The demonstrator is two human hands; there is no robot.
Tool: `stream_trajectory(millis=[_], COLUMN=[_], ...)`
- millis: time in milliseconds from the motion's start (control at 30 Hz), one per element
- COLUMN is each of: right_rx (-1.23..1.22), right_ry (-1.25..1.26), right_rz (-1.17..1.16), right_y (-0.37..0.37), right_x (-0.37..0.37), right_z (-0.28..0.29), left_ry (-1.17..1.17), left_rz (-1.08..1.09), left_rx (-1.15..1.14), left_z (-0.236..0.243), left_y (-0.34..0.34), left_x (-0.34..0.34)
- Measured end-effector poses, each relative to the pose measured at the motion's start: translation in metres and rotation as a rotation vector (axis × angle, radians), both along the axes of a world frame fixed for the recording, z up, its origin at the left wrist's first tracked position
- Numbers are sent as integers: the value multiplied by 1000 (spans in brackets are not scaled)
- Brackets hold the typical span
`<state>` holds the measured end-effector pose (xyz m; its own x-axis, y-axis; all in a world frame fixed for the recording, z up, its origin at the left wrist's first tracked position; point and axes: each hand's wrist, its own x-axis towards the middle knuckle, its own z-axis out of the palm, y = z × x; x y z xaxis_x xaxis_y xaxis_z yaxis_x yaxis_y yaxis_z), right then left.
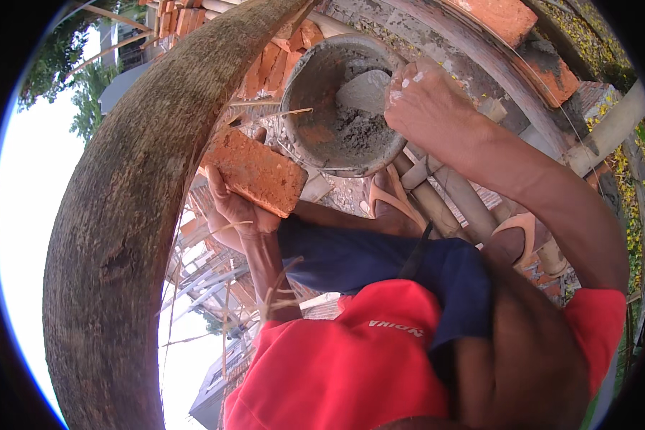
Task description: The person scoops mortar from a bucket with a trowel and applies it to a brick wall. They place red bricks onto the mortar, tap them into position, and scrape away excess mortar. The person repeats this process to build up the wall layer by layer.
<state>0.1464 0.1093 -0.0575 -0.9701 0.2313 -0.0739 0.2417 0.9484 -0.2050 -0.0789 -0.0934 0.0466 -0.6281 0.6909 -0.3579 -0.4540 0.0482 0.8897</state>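
Observation:
My left hand (238, 209) is closed round an orange-red brick (256, 172), gripping it from below, left of a bucket. The bucket (302, 118) is round and grey-crusted, with wet grey mortar (365, 137) in its bottom. My right hand (428, 99) is in a fist over the bucket's right rim, its knuckles spotted with white. From that fist a trowel's mortar-coated blade (365, 91) reaches into the bucket, just above the mortar. The trowel's handle is hidden by my fingers.
A thick wooden trunk (115, 186) curves along the left side, close to my left hand. Behind the bucket lie stacked bricks (269, 68). Bamboo poles (437, 190) run beneath my sandalled feet. A thin string (552, 93) crosses a brick course (505, 20) at the upper right.

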Motion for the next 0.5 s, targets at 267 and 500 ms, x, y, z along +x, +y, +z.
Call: stream_trajectory(millis=[267,500], right_rx=[449,201], right_ry=[-72,-11], right_rz=[217,353], right_y=[-10,14], right_x=[-6,-26], right_z=[19,34], left_ry=[-286,-234], left_rz=[111,29], left_rx=[-279,-164], left_z=[-39,-37], left_y=[-25,-30], left_x=[-43,-34])
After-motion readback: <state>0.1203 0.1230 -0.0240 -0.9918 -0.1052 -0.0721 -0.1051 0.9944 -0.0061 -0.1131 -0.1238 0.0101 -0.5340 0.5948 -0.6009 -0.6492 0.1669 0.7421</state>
